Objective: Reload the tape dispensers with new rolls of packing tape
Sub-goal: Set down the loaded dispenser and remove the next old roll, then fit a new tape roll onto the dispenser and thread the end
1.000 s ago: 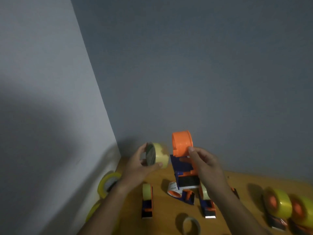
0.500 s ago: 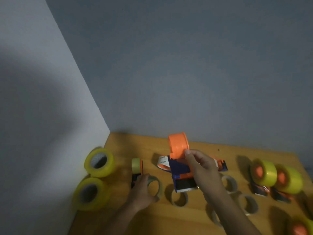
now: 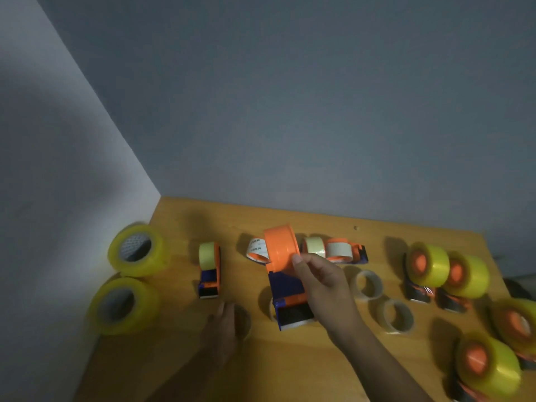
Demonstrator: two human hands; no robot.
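yellow full tape rolls (image 3: 138,250) standing on edge at the left edge of the wooden table (image 3: 290,367), a second roll (image 3: 123,305) just nearer along that edge. small loaded dispenser (image 3: 209,269) next, toward the back-left part of the surface. left hand (image 3: 222,333) low over the table near the front, blurred, fingers stretched forward beside a dim ring shape; cannot tell whether holding anything. right hand (image 3: 324,288) near the middle, thumb and fingers wrapped round the blue-and-orange tape dispenser (image 3: 285,281), orange hub bare and uppermost, cutter end pointing toward the front edge. behind it, toward the back edge, more small dispensers (image 3: 336,250) lying close together. two used-up cores (image 3: 367,284) right of the held dispenser, the second (image 3: 395,316) nearer the front. loaded dispensers (image 3: 448,272) with yellow rolls side by side by the right edge, more (image 3: 490,367) at the front-right corner.
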